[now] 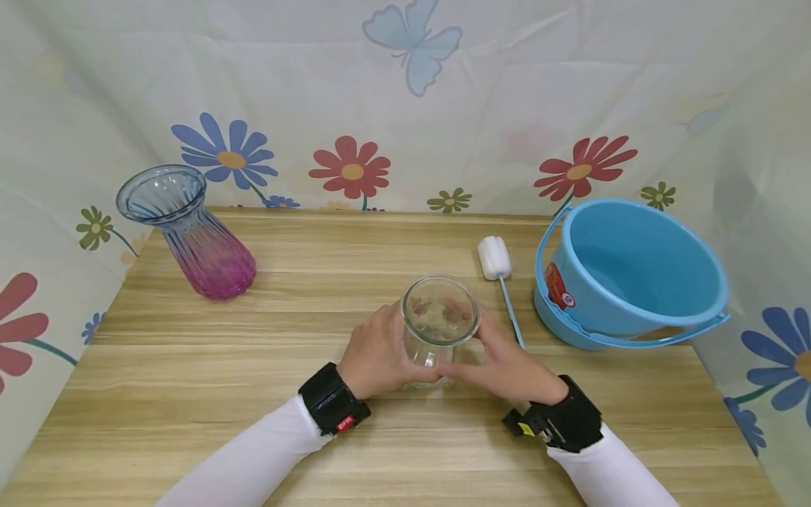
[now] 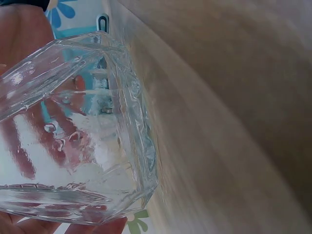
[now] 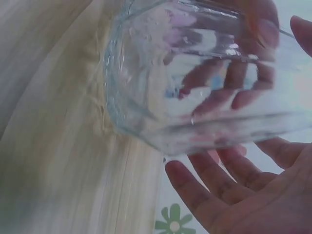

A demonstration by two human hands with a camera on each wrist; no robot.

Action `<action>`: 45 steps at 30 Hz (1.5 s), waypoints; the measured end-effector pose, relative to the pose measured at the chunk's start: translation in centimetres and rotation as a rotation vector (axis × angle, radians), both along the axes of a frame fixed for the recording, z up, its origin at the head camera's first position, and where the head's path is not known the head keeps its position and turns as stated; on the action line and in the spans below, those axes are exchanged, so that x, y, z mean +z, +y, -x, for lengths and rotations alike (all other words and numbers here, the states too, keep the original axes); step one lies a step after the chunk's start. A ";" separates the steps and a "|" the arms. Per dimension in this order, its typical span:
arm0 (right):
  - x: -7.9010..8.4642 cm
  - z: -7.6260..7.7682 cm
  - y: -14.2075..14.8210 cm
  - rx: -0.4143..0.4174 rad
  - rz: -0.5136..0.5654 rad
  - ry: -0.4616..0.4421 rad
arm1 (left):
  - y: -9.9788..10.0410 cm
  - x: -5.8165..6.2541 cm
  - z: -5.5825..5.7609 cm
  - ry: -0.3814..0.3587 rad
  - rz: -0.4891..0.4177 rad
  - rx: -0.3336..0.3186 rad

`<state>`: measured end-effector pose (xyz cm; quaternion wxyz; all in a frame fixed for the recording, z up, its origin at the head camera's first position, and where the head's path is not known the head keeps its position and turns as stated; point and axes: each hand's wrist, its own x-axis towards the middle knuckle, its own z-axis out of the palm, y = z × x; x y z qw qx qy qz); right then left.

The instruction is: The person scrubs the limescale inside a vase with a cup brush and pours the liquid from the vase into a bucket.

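Observation:
A clear glass jar [image 1: 440,310] with a round rim and flat-sided body stands between my hands, its base at the wooden tabletop. My left hand [image 1: 380,355] holds its left side, thumb across the front. From the right, my right hand [image 1: 507,362] goes round it with the thumb at the front. In the right wrist view, the fingers [image 3: 214,187] of that hand are spread along the glass; how firmly they press cannot be told. Through the jar wall [image 2: 68,146], fingers show in the left wrist view.
A white-headed sponge brush [image 1: 494,258] with a blue handle lies behind my right hand. At the right stands a blue bucket [image 1: 583,296], its handle hanging down. A blue-to-pink ribbed glass vase [image 1: 212,253] is at the back left. A flowered curtain [image 1: 412,162] borders the table [image 1: 304,253].

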<state>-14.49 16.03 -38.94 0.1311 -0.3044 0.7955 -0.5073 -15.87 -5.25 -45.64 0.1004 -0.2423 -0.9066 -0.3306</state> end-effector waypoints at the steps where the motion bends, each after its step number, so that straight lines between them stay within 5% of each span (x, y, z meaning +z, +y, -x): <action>1: -0.1 0.1 -0.2 -0.004 0.002 -0.001 | 0.0 0.0 0.0 0.005 -0.004 -0.002; 21: -1.8 0.1 -2.0 -0.059 0.133 -0.102 | -0.3 0.0 0.0 -0.031 0.004 -0.008; 45: -2.9 -0.5 -2.9 -0.205 0.091 -0.004 | -0.3 0.0 0.1 -0.044 0.015 0.002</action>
